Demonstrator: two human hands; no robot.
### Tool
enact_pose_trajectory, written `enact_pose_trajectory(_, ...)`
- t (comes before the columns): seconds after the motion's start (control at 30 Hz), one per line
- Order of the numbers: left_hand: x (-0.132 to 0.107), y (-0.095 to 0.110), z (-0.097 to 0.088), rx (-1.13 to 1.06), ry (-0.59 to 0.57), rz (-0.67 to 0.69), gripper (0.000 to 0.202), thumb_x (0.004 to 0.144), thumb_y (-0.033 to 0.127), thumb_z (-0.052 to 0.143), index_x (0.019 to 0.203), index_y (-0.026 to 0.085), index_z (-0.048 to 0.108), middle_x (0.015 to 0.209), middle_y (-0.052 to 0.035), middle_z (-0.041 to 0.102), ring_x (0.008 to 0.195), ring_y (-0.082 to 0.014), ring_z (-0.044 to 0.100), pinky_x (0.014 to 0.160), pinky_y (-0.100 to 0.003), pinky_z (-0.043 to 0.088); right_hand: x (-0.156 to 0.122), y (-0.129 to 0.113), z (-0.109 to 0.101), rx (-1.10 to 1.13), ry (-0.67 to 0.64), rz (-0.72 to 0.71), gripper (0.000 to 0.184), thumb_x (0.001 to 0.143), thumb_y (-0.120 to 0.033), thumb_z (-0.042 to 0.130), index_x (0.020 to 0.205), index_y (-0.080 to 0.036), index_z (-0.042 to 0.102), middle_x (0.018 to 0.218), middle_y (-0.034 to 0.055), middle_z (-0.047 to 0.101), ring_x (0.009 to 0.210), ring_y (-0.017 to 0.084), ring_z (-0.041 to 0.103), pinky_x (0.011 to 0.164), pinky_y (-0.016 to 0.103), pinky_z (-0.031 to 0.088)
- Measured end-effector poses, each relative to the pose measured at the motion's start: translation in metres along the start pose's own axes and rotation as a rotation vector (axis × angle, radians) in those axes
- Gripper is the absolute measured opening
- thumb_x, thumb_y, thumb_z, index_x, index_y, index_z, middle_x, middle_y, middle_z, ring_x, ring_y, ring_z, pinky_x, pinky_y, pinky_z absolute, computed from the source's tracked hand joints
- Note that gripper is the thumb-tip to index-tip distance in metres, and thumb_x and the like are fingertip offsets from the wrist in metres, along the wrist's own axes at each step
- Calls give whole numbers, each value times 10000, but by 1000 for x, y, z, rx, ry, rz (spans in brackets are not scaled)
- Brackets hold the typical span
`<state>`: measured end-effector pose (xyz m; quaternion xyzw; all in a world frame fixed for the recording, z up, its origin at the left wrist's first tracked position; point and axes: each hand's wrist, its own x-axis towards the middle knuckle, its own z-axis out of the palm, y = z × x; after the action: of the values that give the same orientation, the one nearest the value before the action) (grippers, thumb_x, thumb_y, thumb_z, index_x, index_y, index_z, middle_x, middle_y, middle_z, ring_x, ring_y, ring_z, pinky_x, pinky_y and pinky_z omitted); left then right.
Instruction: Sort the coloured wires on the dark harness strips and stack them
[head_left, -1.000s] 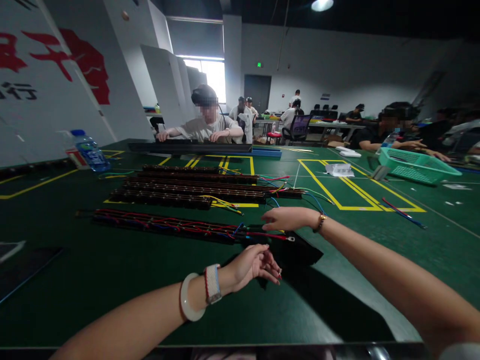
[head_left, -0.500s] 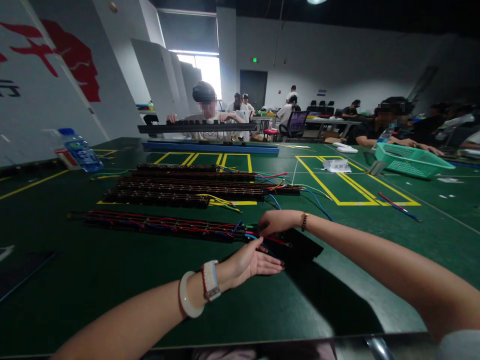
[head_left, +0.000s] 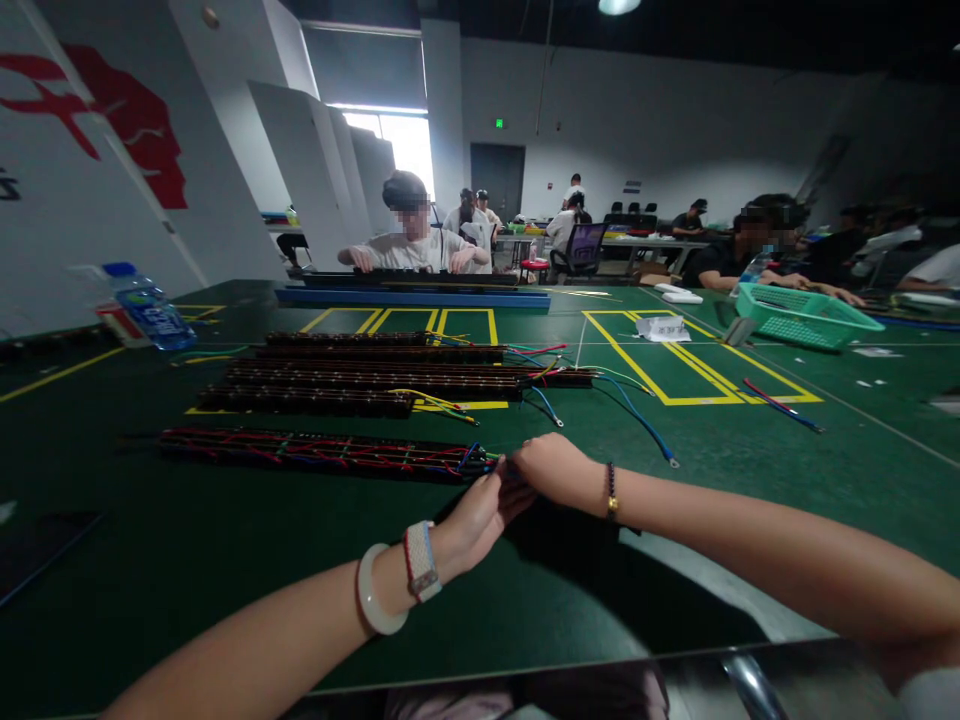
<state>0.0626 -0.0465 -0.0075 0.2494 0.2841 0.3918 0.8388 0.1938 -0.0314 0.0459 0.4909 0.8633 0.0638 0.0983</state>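
Note:
A long dark strip [head_left: 315, 452] laced with red, blue and green wires lies across the green table [head_left: 225, 560] in front of me. My left hand [head_left: 480, 515] and my right hand [head_left: 551, 468] meet at its right end, fingers curled together over the wire ends there. What the fingers grip is hidden between the two hands. A dark flat sheet [head_left: 570, 530] lies under my hands. My left wrist wears a watch and a pale bangle, my right a bead bracelet.
Several more dark strips [head_left: 375, 375] with loose wires lie stacked beyond. A water bottle [head_left: 146, 305] stands at far left, a green basket [head_left: 802, 318] at far right. A person across the table handles a long strip [head_left: 409, 279]; others sit further back. Yellow tape marks boxes.
My right hand drew back toward me and curled down onto the strip's right end; my left hand rose to join it. The person opposite lifted a long strip, then lowered it.

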Motion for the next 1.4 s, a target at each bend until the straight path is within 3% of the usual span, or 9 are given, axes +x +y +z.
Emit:
enact_pose_trajectory(0.2,5,-4,1,-113,41,5,97,869,199,552,806,142,599,890,-56,670,874,-138,622,889,-291,458,-12,-30,23,-174,204,-28,214,837,-66,469,981,-51,626,883,158,621,783,228,571,665,326,462)
enact_pose_trajectory(0.4,7,-6,1,-131,31,27,72,866,176,548,825,140,595,881,-65,668,871,-149,627,889,-310,462,-29,-16,9,-52,257,-67,312,834,-144,495,1129,-78,573,1070,164,575,931,243,523,801,349,446)
enact_pose_trajectory(0.53,8,-7,0,-78,28,25,109,880,202,524,823,140,594,840,-61,665,823,-157,636,894,-342,468,-41,0,-11,120,155,65,316,825,-294,574,1084,-115,580,1033,144,597,943,243,563,801,331,447)
enact_pose_trajectory(0.73,8,-8,-2,30,-19,50,164,890,241,511,764,156,572,777,-58,656,839,-158,642,905,-328,467,-47,10,-17,189,-103,193,263,865,-352,511,909,-134,651,815,117,684,752,234,651,592,268,431)
enact_pose_trajectory(0.87,5,-6,0,30,-48,43,193,916,243,454,815,142,584,830,-81,675,837,-167,645,889,-349,472,-40,29,-21,236,-100,201,276,882,-388,483,898,-199,683,837,76,702,760,212,659,560,240,406)
enact_pose_trajectory(1.0,3,-5,-1,47,-42,-25,212,916,260,455,835,121,593,807,-88,670,816,-176,643,858,-353,470,-27,48,-20,102,-23,229,247,885,-346,496,903,-205,698,850,84,706,803,227,659,615,254,425)
enact_pose_trajectory(1.4,5,-4,-5,16,-23,-50,231,911,277,457,741,142,536,667,-24,584,611,-128,576,718,-296,470,26,66,21,-45,105,104,235,920,-256,478,875,-162,689,887,100,696,867,216,638,795,314,404)
